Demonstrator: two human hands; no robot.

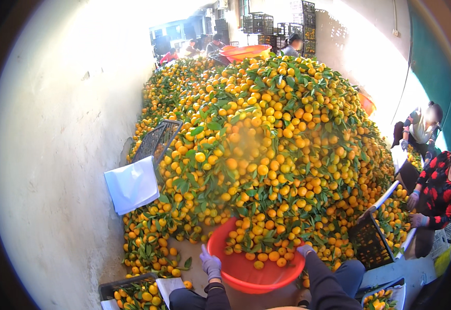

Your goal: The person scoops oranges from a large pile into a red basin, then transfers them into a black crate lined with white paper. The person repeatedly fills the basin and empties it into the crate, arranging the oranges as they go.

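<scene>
A red plastic basin (pixel 256 277) rests tilted on the floor against the foot of a large heap of mandarins (pixel 272 155) with green leaves. Loose mandarins (pixel 262 257) cover its far side, while its near side shows bare plastic. My left hand (pixel 211 264), in a pale purple glove, is at the basin's left rim with a finger extended; whether it grips the rim is unclear. At the right rim, my gloved right hand (pixel 306 250) has hold of the edge, its fingertips partly hidden.
Fruit-filled crates stand at lower left (pixel 140 294) and lower right (pixel 382 298). A black crate (pixel 370 240) leans at right beside a gloved co-worker (pixel 438 190). Against the left wall lie an upturned crate (pixel 157 139) and white sheets (pixel 132 186). More people work behind the heap.
</scene>
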